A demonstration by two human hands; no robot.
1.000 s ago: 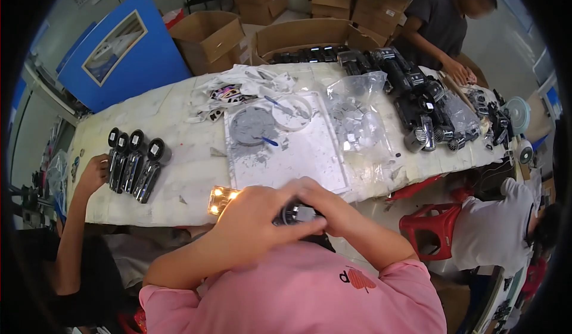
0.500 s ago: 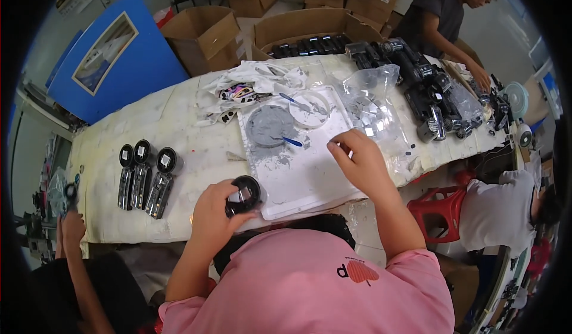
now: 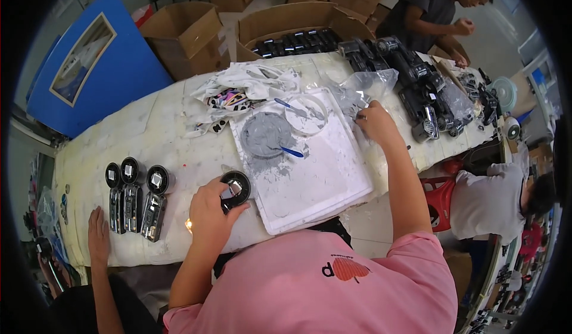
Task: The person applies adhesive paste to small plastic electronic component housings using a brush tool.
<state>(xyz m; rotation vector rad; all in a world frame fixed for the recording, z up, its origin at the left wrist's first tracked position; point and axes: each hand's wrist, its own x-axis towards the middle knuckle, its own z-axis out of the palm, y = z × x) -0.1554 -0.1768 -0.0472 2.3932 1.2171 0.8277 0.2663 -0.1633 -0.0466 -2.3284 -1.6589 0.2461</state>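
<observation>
The worktop spreads out under everything; taking the white tray on it as my clock's centre, the clear plastic bag sits at about one o'clock. Three black handled gadgets lie side by side towards nine, heads pointing away from me. On the tray, at ten, is a round patch of grey paste.

My left hand, at eight, grips a round black part by its rim, its open face up; whatever is below is hidden. My right hand, at two, has its fingertips bent down by the bag; I can't tell whether they pinch anything.

To do this well, I'd hold the round part level and grip only the rim, leaving its face untouched. My right fingertips should work lightly, one small thing at a time, clear of the blue-handled stick. Smallest of all, the silvery square inside the face could smear if a thumb slipped.
</observation>
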